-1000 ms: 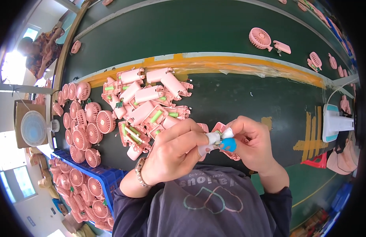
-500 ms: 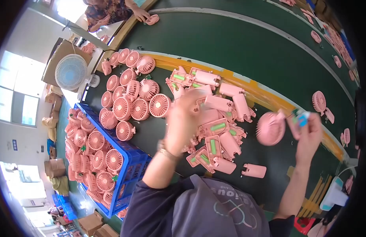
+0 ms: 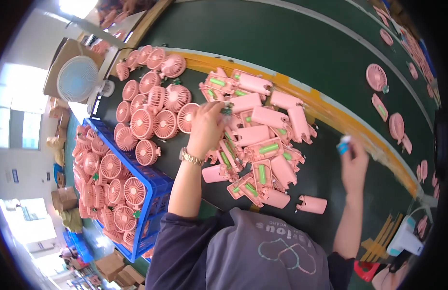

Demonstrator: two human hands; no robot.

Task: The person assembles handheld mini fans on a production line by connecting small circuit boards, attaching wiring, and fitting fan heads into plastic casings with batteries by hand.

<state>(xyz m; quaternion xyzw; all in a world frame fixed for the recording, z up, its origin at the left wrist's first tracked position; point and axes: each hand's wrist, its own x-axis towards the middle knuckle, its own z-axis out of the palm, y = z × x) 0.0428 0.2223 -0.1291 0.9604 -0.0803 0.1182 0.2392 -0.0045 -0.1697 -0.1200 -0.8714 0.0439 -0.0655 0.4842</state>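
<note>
My left hand [image 3: 208,126] is closed over the right edge of a round pink fan head [image 3: 187,117], fingers curled down. By its fingertips shows a small green circuit board [image 3: 226,110], partly covered. A heap of pink handle casings [image 3: 255,130] lies right of this hand, several with green cylindrical cells [image 3: 268,148] inside. My right hand [image 3: 355,162], slightly blurred, pinches a small blue-and-white piece [image 3: 345,144] over the dark worktop. One pink casing [image 3: 312,204] rests apart from the heap, nearer to me.
A blue crate [image 3: 149,191] full of fan heads stands at left; more fan heads [image 3: 142,123] cover the worktop beside it. Yellow tape [image 3: 306,106] borders the green belt [image 3: 262,38], which carries fan heads [image 3: 376,77] and casings. A white desk fan [image 3: 78,79] stands at far left.
My left hand has moved left onto the fan head. The fan by my right hand is gone from there, and another fan head with casing now shows on the belt. The right hand moved left.
</note>
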